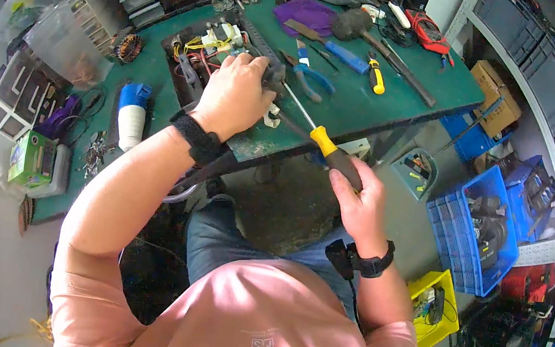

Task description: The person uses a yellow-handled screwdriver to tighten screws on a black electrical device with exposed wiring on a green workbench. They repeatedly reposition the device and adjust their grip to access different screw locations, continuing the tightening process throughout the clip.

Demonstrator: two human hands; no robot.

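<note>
My left hand (pixel 233 92) grips a dark part at the edge of an opened device (pixel 203 53) full of yellow and white wiring on the green workbench (pixel 405 99). My right hand (pixel 359 199) holds a screwdriver (pixel 313 132) with a yellow and black handle. Its long shaft points up and left toward the spot under my left fingers. The tip is hidden by the left hand.
Blue-handled pliers (pixel 313 76), a yellow-handled tool (pixel 376 76), a rubber mallet (pixel 359 26) and a purple cloth (pixel 308 13) lie behind. A blue and white plug (pixel 131 114) lies left. Blue crates (pixel 475 230) and a yellow bin (pixel 434 307) stand on the floor at right.
</note>
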